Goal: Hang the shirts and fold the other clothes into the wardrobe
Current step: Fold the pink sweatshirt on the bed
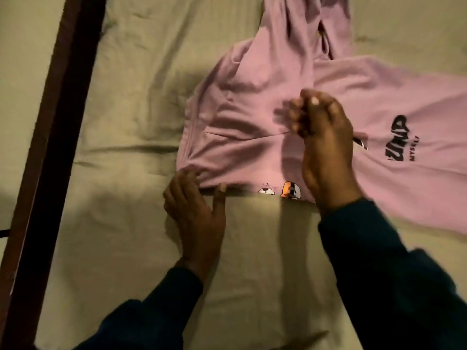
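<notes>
pink hoodie [252,127] on bed; left fingers [187,178] pinch hem, right fingers [300,117] curled above, blurred.

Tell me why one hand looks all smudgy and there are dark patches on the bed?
Head view: the right hand is motion-blurred above the pink sweatshirt, fingers smeared; the left hand at the hem looks sharper; dim warm light throws soft hand and arm shadows on the bedsheet; the wide lens bends the bed frame.
</notes>
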The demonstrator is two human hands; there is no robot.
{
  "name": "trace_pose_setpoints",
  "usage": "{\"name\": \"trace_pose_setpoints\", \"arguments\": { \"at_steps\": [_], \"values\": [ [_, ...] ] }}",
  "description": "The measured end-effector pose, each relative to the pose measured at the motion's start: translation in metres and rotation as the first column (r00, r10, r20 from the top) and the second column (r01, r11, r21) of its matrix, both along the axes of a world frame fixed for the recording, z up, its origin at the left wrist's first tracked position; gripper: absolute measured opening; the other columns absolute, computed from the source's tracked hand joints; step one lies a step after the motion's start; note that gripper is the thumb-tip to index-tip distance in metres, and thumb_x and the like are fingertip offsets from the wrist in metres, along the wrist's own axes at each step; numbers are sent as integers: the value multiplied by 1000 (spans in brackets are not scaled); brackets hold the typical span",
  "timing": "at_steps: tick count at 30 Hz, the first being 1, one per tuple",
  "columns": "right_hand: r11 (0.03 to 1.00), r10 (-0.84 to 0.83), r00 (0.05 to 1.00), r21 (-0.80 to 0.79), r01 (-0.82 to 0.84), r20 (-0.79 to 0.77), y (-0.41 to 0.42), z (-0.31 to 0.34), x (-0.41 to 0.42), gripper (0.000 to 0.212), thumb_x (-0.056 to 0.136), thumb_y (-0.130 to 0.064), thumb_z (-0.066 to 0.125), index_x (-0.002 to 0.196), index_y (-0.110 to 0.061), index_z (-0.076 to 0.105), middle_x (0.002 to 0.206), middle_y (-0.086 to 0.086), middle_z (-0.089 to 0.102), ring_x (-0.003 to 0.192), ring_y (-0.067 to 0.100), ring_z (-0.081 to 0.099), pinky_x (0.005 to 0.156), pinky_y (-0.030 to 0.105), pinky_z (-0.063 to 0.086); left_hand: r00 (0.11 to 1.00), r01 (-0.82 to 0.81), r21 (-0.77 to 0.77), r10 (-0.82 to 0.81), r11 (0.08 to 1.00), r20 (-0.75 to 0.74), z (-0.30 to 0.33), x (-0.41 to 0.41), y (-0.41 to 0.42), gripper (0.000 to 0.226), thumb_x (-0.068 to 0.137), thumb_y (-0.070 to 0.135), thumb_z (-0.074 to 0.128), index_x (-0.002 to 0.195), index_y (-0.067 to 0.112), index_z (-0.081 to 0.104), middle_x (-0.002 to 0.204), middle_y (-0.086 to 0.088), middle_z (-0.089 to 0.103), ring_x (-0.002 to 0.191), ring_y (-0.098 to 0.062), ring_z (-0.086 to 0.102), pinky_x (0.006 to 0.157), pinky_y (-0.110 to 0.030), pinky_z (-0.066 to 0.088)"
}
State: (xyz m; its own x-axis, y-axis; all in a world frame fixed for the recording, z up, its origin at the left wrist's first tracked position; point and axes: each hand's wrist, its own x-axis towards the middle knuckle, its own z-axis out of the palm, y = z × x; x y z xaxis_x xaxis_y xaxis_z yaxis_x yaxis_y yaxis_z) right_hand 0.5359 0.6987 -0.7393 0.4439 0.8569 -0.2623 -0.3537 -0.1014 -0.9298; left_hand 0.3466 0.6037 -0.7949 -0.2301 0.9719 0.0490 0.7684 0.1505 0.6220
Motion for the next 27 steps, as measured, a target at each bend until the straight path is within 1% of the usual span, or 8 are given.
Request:
{"name": "trace_pose_setpoints", "arguments": {
  "at_steps": [4, 7, 9, 14, 17, 19, 22, 27],
  "values": [
    [962, 264, 844, -188, -197, 467, -74, -43, -3, 8, 97, -17, 62, 98, -11, 66, 89, 12, 67, 77, 17, 60, 68, 33, 52, 987, -157, -60, 154, 986, -46, 2, 4, 24, 56, 94, 51, 57, 133, 11, 51, 132, -12, 52, 115, -30, 44, 93, -38, 33],
    [916, 357, 423, -223, -335, 833, -96, -57, -2, 19, 86, -26, 77, 95, -16, 64, 101, -6, 62, 92, 18, 54, 78, 37, 43, 971, -229, -102, 220, 968, -93, 4, 3, 32, 48, 93, 47, 63, 126, 13, 58, 124, -13, 56, 109, -33, 43, 84, -31, 22],
    [877, 399, 178, -317, -360, 900, -102, -61, -2, 37, 78, -35, 82, 104, -17, 64, 108, -1, 60, 97, 24, 50, 78, 37, 38, 967, -242, -141, 226, 960, -118, 5, 0, 34, 37, 92, 45, 66, 114, 15, 65, 118, -13, 57, 107, -34, 44, 83, -31, 21],
    [858, 412, -24, -397, -327, 911, -104, -65, -6, 43, 73, -25, 79, 112, -15, 64, 115, 8, 60, 100, 31, 50, 74, 39, 34, 967, -208, -47, 212, 977, 143, 11, -24, 36, 14, 94, 27, 65, 97, 18, 54, 88, -2, 57, 89, -33, 57, 78, -45, 50],
    [877, 363, 12, -337, -341, 932, -113, -63, -3, 30, 85, -23, 68, 113, -14, 66, 115, 8, 62, 100, 30, 54, 74, 37, 35, 959, -181, -23, 182, 983, 219, 16, -36, 34, 18, 95, 28, 65, 96, 20, 49, 89, -8, 61, 82, -28, 60, 72, -39, 51],
    [906, 347, 146, -291, -307, 926, -122, -59, 3, 30, 95, -32, 57, 118, -16, 68, 119, 5, 63, 107, 25, 55, 82, 35, 38, 938, -210, -81, 224, 974, 263, 16, -40, 33, 25, 92, 36, 68, 103, 21, 52, 96, -7, 64, 87, -25, 62, 77, -40, 54],
    [971, 230, 302, -198, -132, 925, -134, -55, 24, 28, 100, -19, 51, 121, -13, 68, 121, 5, 65, 112, 26, 57, 94, 37, 41, 977, -203, -19, 204, 979, 69, 16, -29, 28, 40, 88, 35, 67, 120, 14, 55, 118, -13, 61, 107, -34, 54, 93, -49, 46],
    [983, 179, 248, -183, -4, 952, -140, -67, 70, 33, 97, -7, 54, 128, -5, 64, 133, 15, 59, 122, 33, 53, 103, 44, 43, 942, 336, 78, -337, 939, 0, 12, 66, 0, 45, 101, 20, 44, 144, 8, 49, 154, -11, 44, 146, -26, 35, 118, -49, 26]
  ]
}}
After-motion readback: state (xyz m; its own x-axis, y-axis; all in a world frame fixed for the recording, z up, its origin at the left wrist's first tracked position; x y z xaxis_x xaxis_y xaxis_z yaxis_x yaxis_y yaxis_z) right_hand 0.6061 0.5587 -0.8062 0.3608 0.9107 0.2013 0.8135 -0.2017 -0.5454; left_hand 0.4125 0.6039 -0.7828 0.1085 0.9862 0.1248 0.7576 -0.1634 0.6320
